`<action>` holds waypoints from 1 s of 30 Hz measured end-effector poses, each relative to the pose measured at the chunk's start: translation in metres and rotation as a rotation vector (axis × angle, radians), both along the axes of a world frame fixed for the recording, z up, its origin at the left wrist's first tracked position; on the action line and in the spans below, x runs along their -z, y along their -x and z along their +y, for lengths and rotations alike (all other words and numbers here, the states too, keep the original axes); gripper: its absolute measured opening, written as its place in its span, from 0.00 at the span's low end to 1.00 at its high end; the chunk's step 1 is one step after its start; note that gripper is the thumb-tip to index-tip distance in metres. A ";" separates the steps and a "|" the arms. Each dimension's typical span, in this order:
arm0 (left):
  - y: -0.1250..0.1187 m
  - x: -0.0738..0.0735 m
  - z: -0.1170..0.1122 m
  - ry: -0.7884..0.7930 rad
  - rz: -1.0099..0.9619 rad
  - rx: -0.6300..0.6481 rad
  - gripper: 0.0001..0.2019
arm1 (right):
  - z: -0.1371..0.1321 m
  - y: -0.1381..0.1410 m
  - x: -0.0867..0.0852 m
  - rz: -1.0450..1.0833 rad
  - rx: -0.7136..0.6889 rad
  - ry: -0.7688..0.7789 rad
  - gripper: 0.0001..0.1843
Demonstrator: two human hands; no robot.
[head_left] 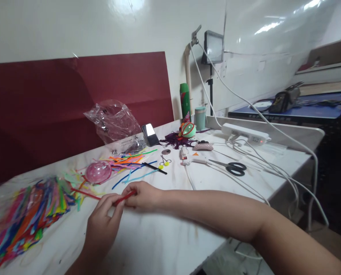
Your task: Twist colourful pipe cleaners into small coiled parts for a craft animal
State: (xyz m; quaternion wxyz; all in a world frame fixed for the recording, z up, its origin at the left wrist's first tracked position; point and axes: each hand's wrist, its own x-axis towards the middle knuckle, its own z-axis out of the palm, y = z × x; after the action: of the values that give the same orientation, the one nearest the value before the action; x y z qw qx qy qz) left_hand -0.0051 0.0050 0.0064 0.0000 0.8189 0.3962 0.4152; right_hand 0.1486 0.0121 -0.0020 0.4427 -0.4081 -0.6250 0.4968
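Observation:
Both my hands pinch a thin red strip (pixel 124 198) low over the white table (pixel 164 236). My left hand (pixel 103 219) holds its near end with thumb and fingers closed. My right hand (pixel 143 195) grips the other end, forearm reaching in from the right. A second red strip (pixel 86 193) lies just left of them. A big heap of coloured strips (pixel 27 215) spreads at the left. A pink plastic dome (pixel 98 172) sits beyond the hands among loose strips (pixel 127 162).
Black-handled scissors (pixel 233 168), a white glue gun (pixel 189 159) with its cord, a power strip (pixel 245 133), a phone (pixel 150 134), a crumpled clear bag (pixel 114 120), a green spray can (pixel 184 101) and a cup (pixel 200 117) stand farther back. The table edge drops off at the right.

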 end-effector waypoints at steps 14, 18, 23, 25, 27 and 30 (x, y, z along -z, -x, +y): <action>-0.001 0.002 -0.007 -0.006 -0.116 0.015 0.06 | -0.005 0.004 -0.006 0.293 -0.145 0.142 0.08; -0.003 0.001 -0.008 0.013 -0.122 0.040 0.06 | -0.007 0.003 -0.007 0.308 -0.145 0.124 0.08; -0.002 0.000 -0.008 -0.011 -0.098 0.022 0.06 | -0.003 0.004 0.001 0.291 -0.121 0.121 0.06; -0.002 0.001 -0.007 -0.018 -0.083 0.014 0.06 | 0.001 0.005 0.007 0.269 -0.106 0.112 0.05; -0.002 0.002 -0.005 -0.025 -0.070 0.020 0.06 | 0.005 0.006 0.012 0.241 -0.079 0.098 0.05; -0.003 0.004 -0.005 -0.029 -0.046 0.025 0.06 | 0.005 0.007 0.014 0.188 -0.020 0.071 0.03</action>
State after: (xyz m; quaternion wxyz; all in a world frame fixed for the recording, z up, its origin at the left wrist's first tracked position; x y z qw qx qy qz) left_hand -0.0023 0.0002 0.0027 0.0023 0.8139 0.3797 0.4397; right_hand 0.1419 0.0171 -0.0162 0.4797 -0.3688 -0.5667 0.5592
